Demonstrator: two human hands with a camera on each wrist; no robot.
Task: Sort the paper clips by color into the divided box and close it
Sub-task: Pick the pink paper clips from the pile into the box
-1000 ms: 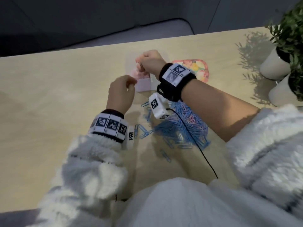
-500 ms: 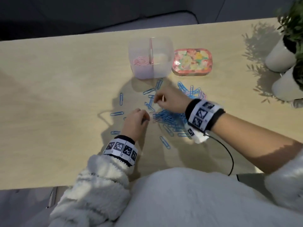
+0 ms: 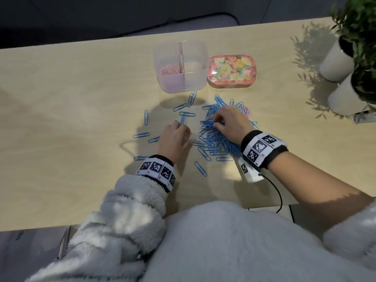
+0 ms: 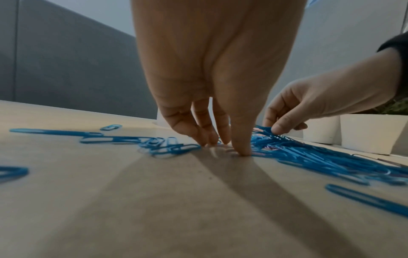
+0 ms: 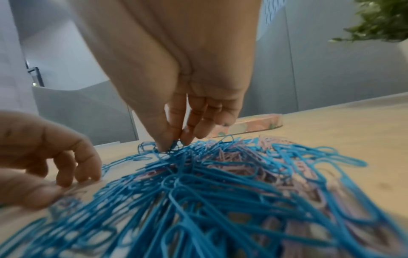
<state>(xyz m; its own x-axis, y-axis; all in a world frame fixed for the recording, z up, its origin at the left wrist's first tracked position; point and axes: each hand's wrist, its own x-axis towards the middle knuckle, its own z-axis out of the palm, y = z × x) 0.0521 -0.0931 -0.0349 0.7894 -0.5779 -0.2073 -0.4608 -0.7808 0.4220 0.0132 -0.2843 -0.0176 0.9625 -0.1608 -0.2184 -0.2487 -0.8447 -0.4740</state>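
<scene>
A clear divided box (image 3: 195,82) stands at the back of the table with pink clips (image 3: 169,70) in its left compartment; the right one looks bare. Its floral lid (image 3: 232,71) lies beside it on the right. A pile of blue and pink clips (image 3: 219,139) (image 5: 220,183) lies in front. My right hand (image 3: 217,123) (image 5: 174,144) pinches clips at the top of the pile between thumb and forefinger. My left hand (image 3: 183,129) (image 4: 225,146) sets its fingertips on the table at the pile's left edge, beside a small pink clip.
Loose blue clips (image 3: 146,117) are scattered left of the pile and toward the box. Two white plant pots (image 3: 335,64) stand at the right edge. A black cable (image 3: 276,192) runs from my right wrist over the table's near edge.
Both hands have come down from the box to the clips. Since half a second ago the right hand has moved onto the pile and the left fingertips have reached slightly forward.
</scene>
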